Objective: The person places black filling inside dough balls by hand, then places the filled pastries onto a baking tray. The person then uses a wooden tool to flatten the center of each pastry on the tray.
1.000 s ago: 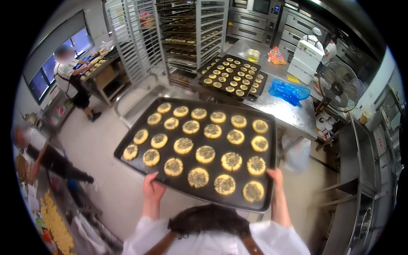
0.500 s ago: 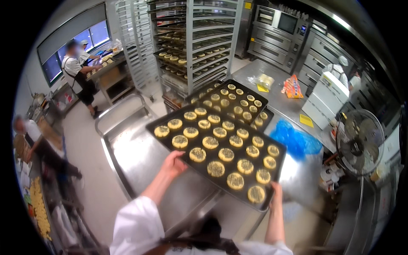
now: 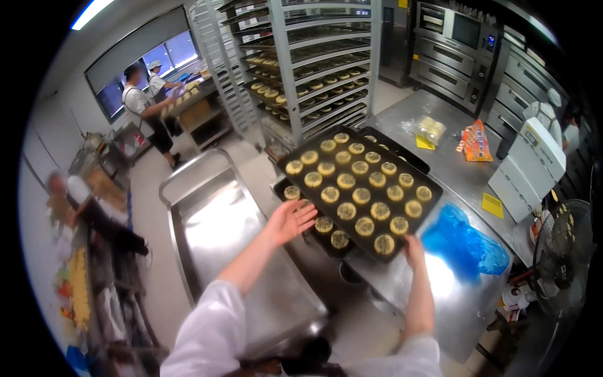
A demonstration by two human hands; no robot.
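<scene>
Placing the upper tray [image 3: 397, 208] looks like the step, over the desk's [image 3: 452, 314] left end! Right hand [image 3: 414, 251] grasping its rim; left hand [image 3: 290, 223] unclenched, fingers spread. Next calls for lowering, then releasing.

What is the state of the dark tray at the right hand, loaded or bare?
Loaded: rows of round pastries cover the tray; the right hand grips its edge.

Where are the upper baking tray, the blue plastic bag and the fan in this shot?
Upper baking tray [image 3: 360, 181]: head view, on bare dark surface near its middle.
Blue plastic bag [image 3: 461, 242]: head view, on the middle of its crumpled body.
Fan [image 3: 562, 257]: head view, on its round grille.
</scene>
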